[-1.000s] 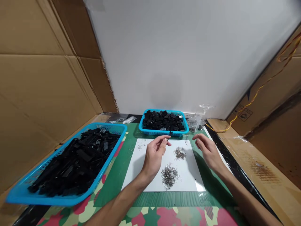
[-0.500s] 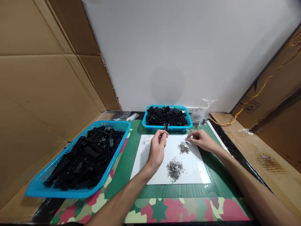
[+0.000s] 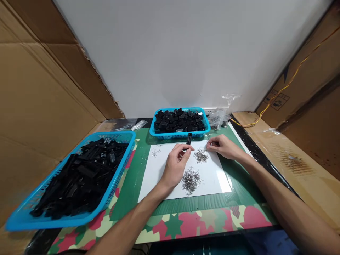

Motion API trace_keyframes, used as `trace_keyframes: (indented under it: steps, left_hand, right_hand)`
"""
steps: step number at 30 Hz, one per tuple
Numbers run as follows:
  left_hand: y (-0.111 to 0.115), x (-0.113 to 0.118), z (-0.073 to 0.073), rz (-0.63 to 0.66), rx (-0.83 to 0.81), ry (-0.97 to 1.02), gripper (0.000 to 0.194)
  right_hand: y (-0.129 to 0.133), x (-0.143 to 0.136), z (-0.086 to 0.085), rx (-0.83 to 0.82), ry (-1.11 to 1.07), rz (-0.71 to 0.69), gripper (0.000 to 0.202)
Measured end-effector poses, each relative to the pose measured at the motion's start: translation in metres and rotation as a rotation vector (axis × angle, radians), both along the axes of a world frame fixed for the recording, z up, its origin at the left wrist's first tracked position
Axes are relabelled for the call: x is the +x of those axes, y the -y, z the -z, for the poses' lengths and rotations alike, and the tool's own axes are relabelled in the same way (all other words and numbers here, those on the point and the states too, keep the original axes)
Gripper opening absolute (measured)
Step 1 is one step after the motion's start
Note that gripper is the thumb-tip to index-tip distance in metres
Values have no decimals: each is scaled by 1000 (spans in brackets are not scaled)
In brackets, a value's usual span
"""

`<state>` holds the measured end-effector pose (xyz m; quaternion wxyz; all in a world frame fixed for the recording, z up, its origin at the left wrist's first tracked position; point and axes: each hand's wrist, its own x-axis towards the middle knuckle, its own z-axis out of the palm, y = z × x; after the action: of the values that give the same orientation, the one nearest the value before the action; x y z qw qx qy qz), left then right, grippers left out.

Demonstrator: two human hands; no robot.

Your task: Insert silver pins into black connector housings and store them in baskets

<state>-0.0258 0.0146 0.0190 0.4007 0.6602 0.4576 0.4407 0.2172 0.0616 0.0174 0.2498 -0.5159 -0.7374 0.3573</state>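
Observation:
My left hand (image 3: 175, 163) pinches a slim black plastic piece (image 3: 189, 138) that points up and away, over the white sheet (image 3: 156, 177). To the right, my right hand (image 3: 219, 146) has its fingertips pressed together just above and right of a small pile of tiny metal parts (image 3: 201, 155). What those fingertips hold, if anything, is too small to make out. A larger pile of tiny metal parts (image 3: 191, 181) lies nearer on the sheet, and a few loose ones (image 3: 156, 153) are scattered at its upper left.
A large blue basket (image 3: 132, 141) of long black pieces stands at left. A smaller blue basket (image 3: 180, 135) of short black pieces is at the back. Plastic bags (image 3: 219, 118) lie beside it, near a yellow cable (image 3: 261, 115). Cardboard walls flank both sides.
The view has shifted. More of the black piece shows above my left fingers. My right fingers have closed together beside the small pile.

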Motion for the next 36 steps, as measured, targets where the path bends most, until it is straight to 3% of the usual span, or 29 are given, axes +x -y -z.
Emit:
trace_keyframes:
  steps: [7,19,29,36]
  left_hand:
    - [0,2,3,25,7,-30,22]
    - [1,2,2,60,16,-53,22]
    - [5,3,0,85,27,-100,20]
    - [7,5,4,143,36,-98,19]
  right_hand:
    - [0,4,0,-25,50,25,22]
    - [0,6,2,78,153,-103,19]
    - [29,-10,-19,-104,-198,-274,26]
    - [40,-27,-17,-29,-278,-205,27]
